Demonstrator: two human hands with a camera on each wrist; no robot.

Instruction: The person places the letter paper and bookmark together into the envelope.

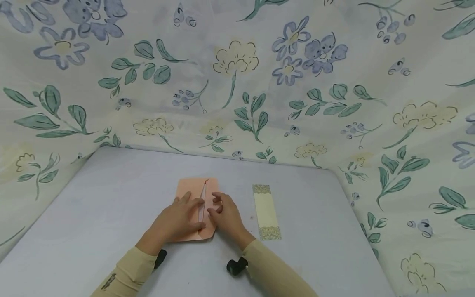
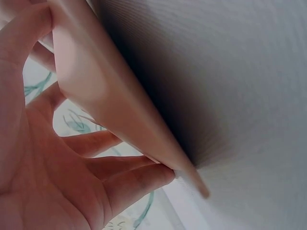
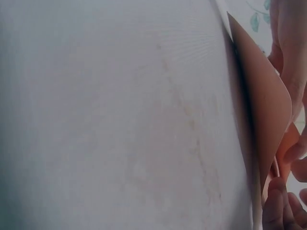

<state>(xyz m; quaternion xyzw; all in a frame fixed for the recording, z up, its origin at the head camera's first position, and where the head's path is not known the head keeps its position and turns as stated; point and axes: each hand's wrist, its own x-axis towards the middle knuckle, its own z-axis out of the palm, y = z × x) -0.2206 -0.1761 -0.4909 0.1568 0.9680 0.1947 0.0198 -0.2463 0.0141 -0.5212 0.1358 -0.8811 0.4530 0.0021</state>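
Note:
A peach-coloured folded paper piece (image 1: 191,187) lies on the table, its two side flaps parted by a narrow pale slit down the middle. My left hand (image 1: 179,216) rests across its left flap with fingers spread; thumb and fingertips reach the slit. In the left wrist view the fingers (image 2: 139,187) touch the raised paper (image 2: 105,96). Over the right flap, my right hand (image 1: 228,216) has bent fingers, with thumb and forefinger apart near the slit. The right wrist view shows the paper's lifted edge (image 3: 264,91) and fingertips beside it; their exact contact is partly hidden.
To the right of my right hand lies a cream paper strip (image 1: 266,210) with glittery gold ends. A white-covered table (image 1: 315,218) carries everything, and a floral cloth (image 1: 237,95) rises behind and at both sides. Dark wrist cameras (image 1: 236,267) hang under both forearms.

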